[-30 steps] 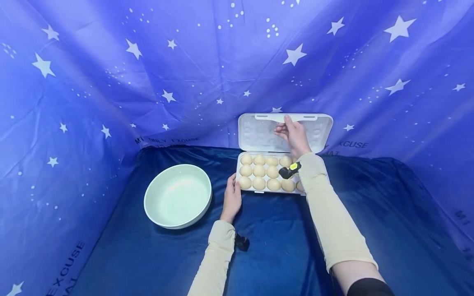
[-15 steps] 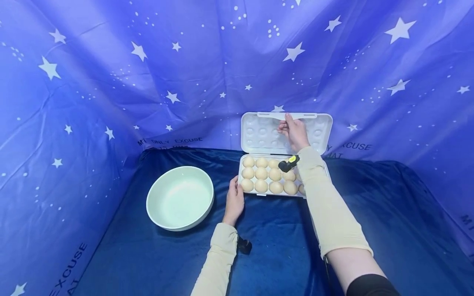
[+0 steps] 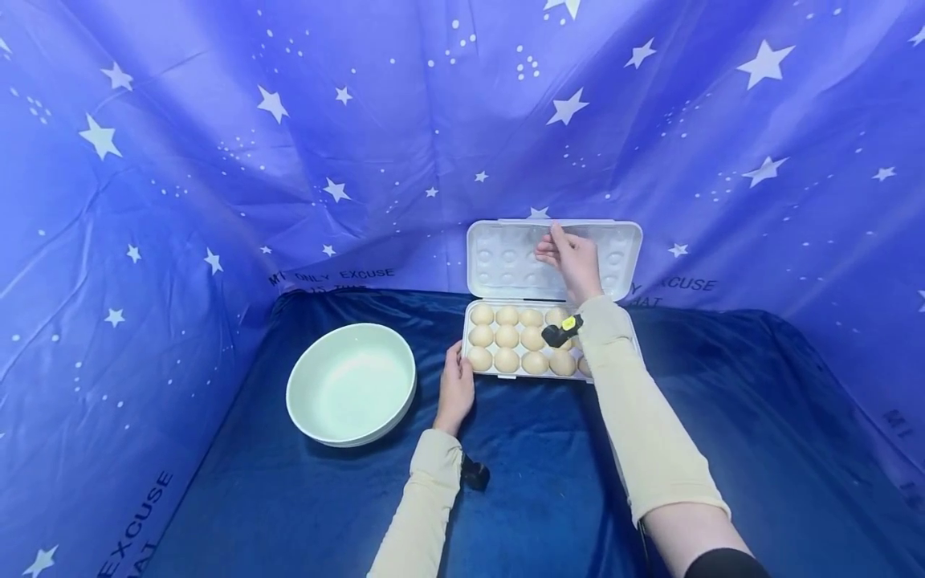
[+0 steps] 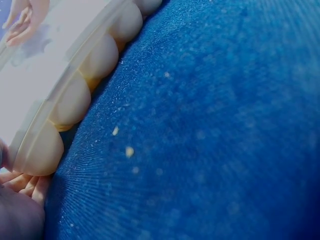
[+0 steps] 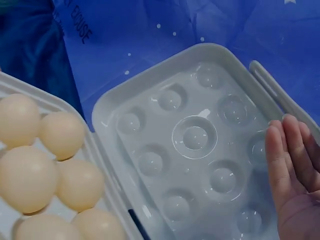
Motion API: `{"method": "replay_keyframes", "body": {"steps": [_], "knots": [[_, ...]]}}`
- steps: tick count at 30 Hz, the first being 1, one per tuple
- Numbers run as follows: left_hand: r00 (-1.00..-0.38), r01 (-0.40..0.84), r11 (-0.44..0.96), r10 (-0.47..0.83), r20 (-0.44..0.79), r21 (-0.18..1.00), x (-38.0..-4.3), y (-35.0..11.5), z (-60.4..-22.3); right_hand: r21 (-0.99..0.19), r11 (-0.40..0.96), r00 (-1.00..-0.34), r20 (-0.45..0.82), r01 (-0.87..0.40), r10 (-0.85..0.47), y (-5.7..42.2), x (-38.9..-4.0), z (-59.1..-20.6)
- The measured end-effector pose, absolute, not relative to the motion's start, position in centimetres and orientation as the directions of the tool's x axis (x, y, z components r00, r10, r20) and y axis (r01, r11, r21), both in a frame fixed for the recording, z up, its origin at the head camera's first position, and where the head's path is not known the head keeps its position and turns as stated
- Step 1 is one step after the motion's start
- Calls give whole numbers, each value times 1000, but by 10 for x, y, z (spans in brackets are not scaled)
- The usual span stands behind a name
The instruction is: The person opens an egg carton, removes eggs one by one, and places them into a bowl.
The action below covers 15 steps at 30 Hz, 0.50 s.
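Note:
A white plastic egg box (image 3: 531,377) lies on the blue cloth, filled with rows of light brown eggs (image 3: 507,360). Its lid (image 3: 507,261), moulded with round hollows, stands raised at the back. My left hand (image 3: 456,395) holds the box's left front corner; in the left wrist view its fingers (image 4: 31,186) curl beneath that corner. Over at the lid's upper edge is my right hand (image 3: 576,263), thumb pointing up at the rim. In the right wrist view its fingers (image 5: 296,150) are straight, beside the lid's latch flap (image 5: 287,92). My right forearm hides some eggs.
A pale green bowl (image 3: 352,387) stands on the cloth to the left of my left hand. Behind the box hangs a blue-purple curtain (image 3: 405,144) printed with white stars. Dark blue cloth (image 3: 535,490) covers the surface.
The latch flap on the lid's upper edge, earlier facing me under my right thumb, has swung back. My left hand stays at the box's corner; the view shifts slightly.

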<state>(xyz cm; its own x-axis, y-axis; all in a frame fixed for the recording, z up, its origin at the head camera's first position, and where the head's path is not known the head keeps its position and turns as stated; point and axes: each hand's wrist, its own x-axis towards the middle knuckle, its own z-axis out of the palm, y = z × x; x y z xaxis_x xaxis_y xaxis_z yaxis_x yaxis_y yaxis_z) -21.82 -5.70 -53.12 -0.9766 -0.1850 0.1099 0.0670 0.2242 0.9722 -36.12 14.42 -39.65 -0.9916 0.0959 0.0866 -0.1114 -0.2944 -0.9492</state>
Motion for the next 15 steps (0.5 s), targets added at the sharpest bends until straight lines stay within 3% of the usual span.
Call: {"method": "replay_keyframes", "body": {"steps": [8, 15], "knots": [[-981, 80, 182, -161, 110, 980, -221, -56, -531, -961, -134, -967, 225, -240, 118, 153, -317, -414], [-980, 59, 190, -177, 93, 980, -216, -60, -518, -954, 205, -975, 223, -221, -12, 157, -271, -440]]}}
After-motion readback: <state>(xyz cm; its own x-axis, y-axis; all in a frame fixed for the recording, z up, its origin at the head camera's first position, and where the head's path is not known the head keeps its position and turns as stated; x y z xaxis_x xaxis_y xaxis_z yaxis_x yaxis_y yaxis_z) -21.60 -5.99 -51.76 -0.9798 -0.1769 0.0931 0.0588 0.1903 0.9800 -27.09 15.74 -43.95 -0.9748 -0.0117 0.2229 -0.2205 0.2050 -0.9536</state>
